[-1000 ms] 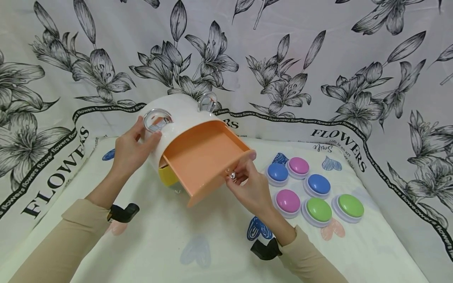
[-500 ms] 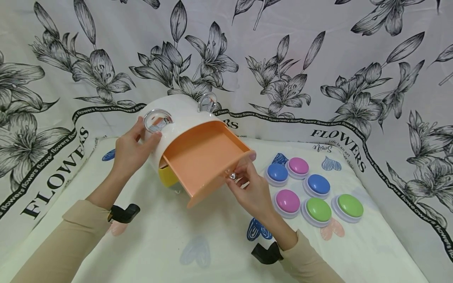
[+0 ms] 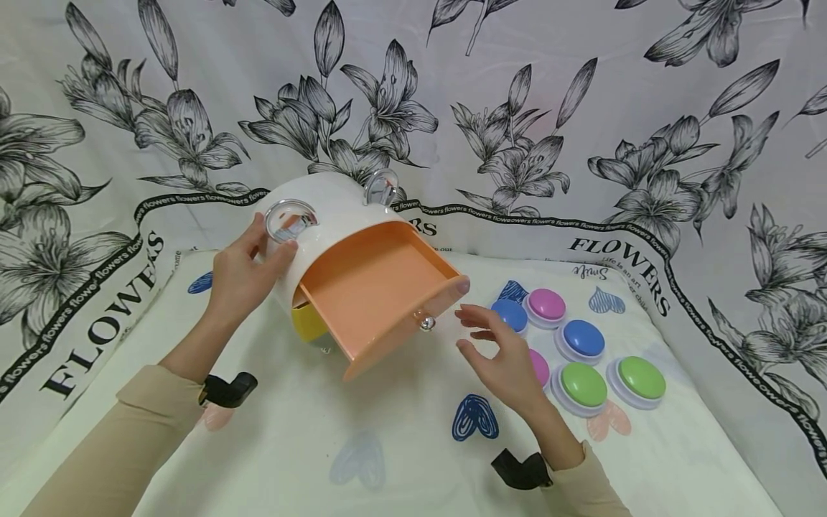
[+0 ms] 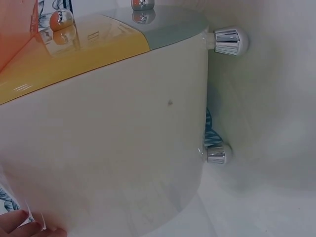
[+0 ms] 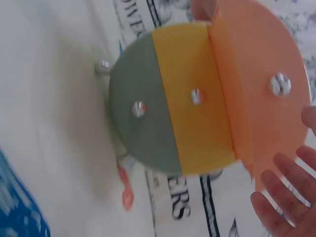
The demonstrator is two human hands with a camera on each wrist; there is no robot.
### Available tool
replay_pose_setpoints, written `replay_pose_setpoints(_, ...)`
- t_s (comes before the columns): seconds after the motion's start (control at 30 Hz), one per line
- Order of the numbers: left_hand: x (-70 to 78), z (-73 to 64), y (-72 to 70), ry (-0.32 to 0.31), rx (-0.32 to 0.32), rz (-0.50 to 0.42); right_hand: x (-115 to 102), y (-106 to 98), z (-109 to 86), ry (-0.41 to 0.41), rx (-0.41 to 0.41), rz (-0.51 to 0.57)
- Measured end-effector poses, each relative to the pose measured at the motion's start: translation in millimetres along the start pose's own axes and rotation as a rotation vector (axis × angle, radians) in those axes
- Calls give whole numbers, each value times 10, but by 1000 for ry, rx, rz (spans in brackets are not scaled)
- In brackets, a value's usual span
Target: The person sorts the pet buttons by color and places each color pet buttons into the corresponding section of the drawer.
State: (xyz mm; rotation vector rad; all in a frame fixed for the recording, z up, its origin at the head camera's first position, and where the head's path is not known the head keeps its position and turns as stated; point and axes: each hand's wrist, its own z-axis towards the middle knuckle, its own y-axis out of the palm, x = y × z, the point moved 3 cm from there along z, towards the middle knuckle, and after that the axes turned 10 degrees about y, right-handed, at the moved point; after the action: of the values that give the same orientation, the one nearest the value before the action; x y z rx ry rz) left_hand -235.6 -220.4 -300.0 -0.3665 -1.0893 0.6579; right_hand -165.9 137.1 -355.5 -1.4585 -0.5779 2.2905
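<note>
A small white rounded drawer cabinet [image 3: 329,192] with two silver ring ears stands in the middle. My left hand [image 3: 242,276] grips its upper left side, thumb beside the left ear. The top orange drawer [image 3: 377,287] is pulled far out, and nothing shows inside it. Below it, the yellow drawer [image 5: 190,123] and the grey-green drawer [image 5: 138,128] look closed in the right wrist view. My right hand [image 3: 504,362] hangs apart from the orange drawer's silver knob [image 3: 427,324], its fingers loosely bent and holding nothing. Silver feet [image 4: 229,41] carry the cabinet.
Right of the cabinet lie several round push buttons, among them a green one [image 3: 583,384], a blue one [image 3: 583,337] and a pink one [image 3: 546,304]. My right hand partly covers some. A flower-printed cloth [image 3: 517,129] hangs behind the white table cover [image 3: 291,445].
My right hand has let go of the orange drawer's knob and moved back to the right. The left hand and the cabinet stay put, with the drawer equally far out.
</note>
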Motion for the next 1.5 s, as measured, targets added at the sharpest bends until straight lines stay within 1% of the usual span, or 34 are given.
replay_pose_setpoints(0.1,1,-2,1,-3,0,1,149,-119,-39,25,16,-43)
replay_pose_setpoints(0.13,1,-2,3,-3,1,2,161,-167,-54,29,18,-48)
replay_pose_setpoints(0.23,1,-4,4,0,3,3,210,-307,-104,96,9,-84)
replay_pose_setpoints(0.33,-2,-5,5,6,7,-1,375,-416,-151,166,-4,-91)
replay_pose_setpoints(0.37,-4,-5,5,8,8,-1,470,-439,-167,194,-10,-99)
replay_pose_setpoints(0.5,-10,-2,9,10,7,2,802,-489,-228,240,-37,-130)
replay_pose_setpoints(0.7,-8,0,10,10,5,1,1040,-494,-324,333,-87,-223)
replay_pose_setpoints(0.9,0,-5,5,6,5,-4,1171,-467,-403,416,-105,-340)
replay_pose_setpoints(1.2,-3,-2,-3,-6,3,-4,1225,-393,-477,503,-121,-414)
replay_pose_setpoints(1.5,3,-5,1,-12,-3,-15,1221,-332,-509,498,-92,-441)
